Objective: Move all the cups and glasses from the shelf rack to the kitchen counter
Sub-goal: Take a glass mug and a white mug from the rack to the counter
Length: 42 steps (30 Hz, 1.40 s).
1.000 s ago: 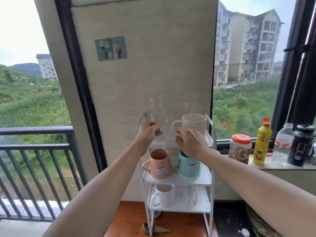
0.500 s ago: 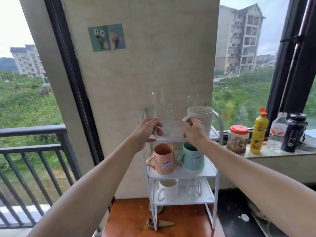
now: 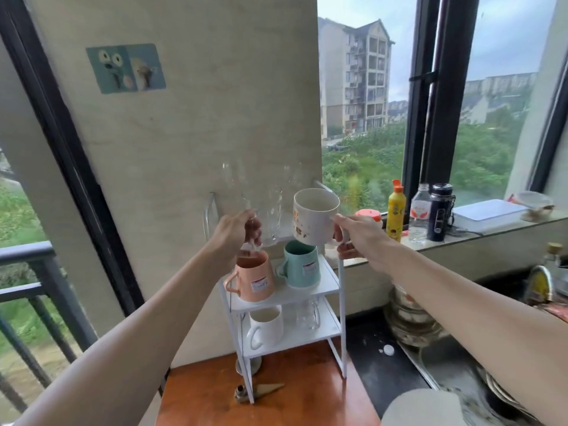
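Observation:
A white three-tier shelf rack (image 3: 333,284) stands on a wooden surface against the wall. My left hand (image 3: 235,233) grips the handle of a clear glass mug (image 3: 270,215), held above the top tier. My right hand (image 3: 359,238) holds a white speckled mug (image 3: 313,215) by its handle, lifted and tilted over the rack's right side. On the middle tier stand a peach mug (image 3: 253,281) and a teal mug (image 3: 302,267). The bottom tier carries a white mug (image 3: 266,325) and a small clear glass mug (image 3: 307,315). Two tall clear glasses (image 3: 233,179) show faintly at the back.
A black counter (image 3: 378,367) with a sink full of dishes (image 3: 408,321) lies to the right. On the window sill stand a red-lidded jar (image 3: 370,216), a yellow bottle (image 3: 395,210), a water bottle (image 3: 419,215) and a dark flask (image 3: 440,212). A balcony railing is at left.
Both hands have lifted their mugs off the top tier. The white mug has swung to the right and tilted. The camera has turned right and down, showing the counter and sink.

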Each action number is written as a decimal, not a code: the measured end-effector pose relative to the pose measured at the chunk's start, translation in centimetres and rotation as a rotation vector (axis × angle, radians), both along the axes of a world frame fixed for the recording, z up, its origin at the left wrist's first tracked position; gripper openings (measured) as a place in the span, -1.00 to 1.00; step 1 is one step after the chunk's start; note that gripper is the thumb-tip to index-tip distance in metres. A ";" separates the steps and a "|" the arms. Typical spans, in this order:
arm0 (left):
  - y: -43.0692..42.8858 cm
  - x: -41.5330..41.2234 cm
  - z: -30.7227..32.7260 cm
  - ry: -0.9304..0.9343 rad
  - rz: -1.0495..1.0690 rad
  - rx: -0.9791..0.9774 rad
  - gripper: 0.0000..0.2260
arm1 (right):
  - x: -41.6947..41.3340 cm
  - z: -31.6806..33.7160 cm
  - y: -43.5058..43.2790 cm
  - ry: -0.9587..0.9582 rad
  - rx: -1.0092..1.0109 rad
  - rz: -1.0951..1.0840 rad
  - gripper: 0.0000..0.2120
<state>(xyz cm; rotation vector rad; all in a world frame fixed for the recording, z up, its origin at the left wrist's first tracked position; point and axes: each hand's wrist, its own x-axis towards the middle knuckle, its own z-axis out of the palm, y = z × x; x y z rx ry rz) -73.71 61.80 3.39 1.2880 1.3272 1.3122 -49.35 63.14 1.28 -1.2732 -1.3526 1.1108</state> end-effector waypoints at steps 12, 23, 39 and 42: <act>-8.1 16.3 -6.6 -0.036 -0.360 -0.092 -0.69 | 18.9 -4.8 -15.2 -0.006 -0.074 -0.245 -0.59; -19.2 43.0 -15.5 -0.022 -0.717 -0.342 -0.74 | 38.9 -13.4 -34.5 0.088 -0.305 -0.661 -0.67; -26.9 82.6 -21.6 0.255 -1.349 -0.432 -0.72 | 67.5 -19.6 -51.0 0.203 -0.403 -1.294 -0.67; -29.1 89.5 -21.7 0.300 -1.445 -0.420 -0.71 | 71.7 -19.8 -54.2 0.219 -0.420 -1.400 -0.66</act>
